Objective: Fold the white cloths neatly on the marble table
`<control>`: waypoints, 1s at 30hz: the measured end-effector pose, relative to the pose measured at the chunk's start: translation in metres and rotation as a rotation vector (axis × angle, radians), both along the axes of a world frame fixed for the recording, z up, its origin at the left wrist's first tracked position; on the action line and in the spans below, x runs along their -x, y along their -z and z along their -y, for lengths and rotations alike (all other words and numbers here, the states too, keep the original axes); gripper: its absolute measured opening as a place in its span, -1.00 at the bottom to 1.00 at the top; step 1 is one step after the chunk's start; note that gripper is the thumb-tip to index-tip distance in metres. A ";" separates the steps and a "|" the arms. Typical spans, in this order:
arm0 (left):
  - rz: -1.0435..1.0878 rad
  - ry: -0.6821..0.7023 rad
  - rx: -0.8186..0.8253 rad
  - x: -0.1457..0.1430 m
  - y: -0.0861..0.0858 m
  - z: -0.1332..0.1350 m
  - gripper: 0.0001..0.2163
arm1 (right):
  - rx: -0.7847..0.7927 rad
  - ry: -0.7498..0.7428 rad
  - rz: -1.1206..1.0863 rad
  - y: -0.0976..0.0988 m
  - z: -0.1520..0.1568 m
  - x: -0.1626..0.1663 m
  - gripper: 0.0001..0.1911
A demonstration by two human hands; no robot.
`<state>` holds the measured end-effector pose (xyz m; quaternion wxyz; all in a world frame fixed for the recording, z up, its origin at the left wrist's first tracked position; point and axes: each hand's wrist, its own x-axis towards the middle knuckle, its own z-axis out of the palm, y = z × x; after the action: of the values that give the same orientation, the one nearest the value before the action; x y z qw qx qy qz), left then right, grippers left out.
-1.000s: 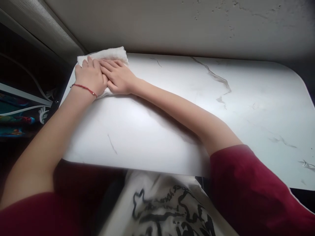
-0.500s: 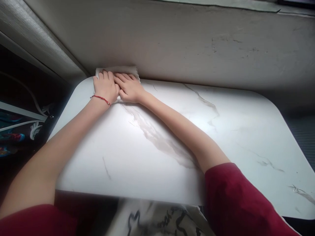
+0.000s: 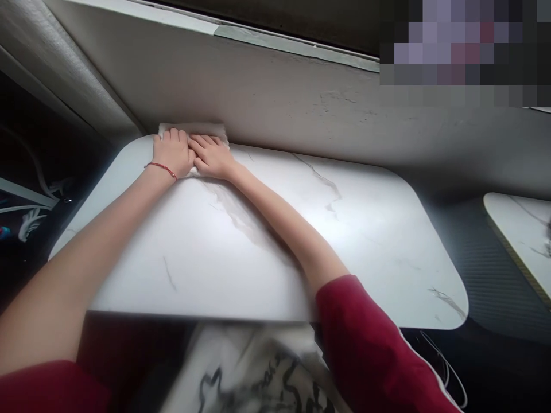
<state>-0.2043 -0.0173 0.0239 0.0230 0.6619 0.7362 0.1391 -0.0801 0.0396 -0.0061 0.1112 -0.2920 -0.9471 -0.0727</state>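
Observation:
A thin white cloth (image 3: pixel 205 128) with a ragged edge lies at the far left of a white marble-patterned tabletop (image 3: pixel 193 246), its back edge against the wall. On it rests my left hand (image 3: pixel 173 154), palm down with the fingers stretched out over the cloth. Right beside it, touching, my right hand (image 3: pixel 212 158) presses flat with its fingers pointing up and to the left. Most of the cloth is hidden beneath both hands; a small part shows below them. A red cord bracelet (image 3: pixel 161 167) circles my left wrist.
A grey wall (image 3: pixel 275 103) with scuffs borders the table's far edge. To the right, past a ribbed dark panel (image 3: pixel 486 275), stands another marble-patterned table (image 3: pixel 520 221). White cords (image 3: pixel 32 221) hang at the left. The upper right corner is blurred into blocks.
The view has swung to the right and now takes in the second table and more of the wall's upper ledge. Both hands stay in about the same place on the cloth.

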 end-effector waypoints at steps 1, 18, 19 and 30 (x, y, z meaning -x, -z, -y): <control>-0.008 0.020 0.003 -0.001 0.000 0.003 -0.05 | -0.006 0.002 0.030 -0.002 0.006 -0.003 -0.30; -0.393 0.430 -0.089 -0.101 0.025 0.227 -0.35 | -0.081 -0.054 -0.042 -0.006 0.257 -0.146 -0.29; -0.414 0.422 -0.099 -0.105 0.026 0.229 -0.36 | -0.087 -0.067 -0.038 -0.007 0.258 -0.149 -0.29; -0.283 0.339 -0.002 -0.119 0.013 0.099 -0.43 | 0.088 -0.077 -0.136 0.004 0.129 -0.150 -0.29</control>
<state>-0.0854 -0.1166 0.0109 -0.0579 0.7891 0.6102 0.0397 0.0698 -0.0890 -0.0106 0.1649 -0.2642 -0.9502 -0.0069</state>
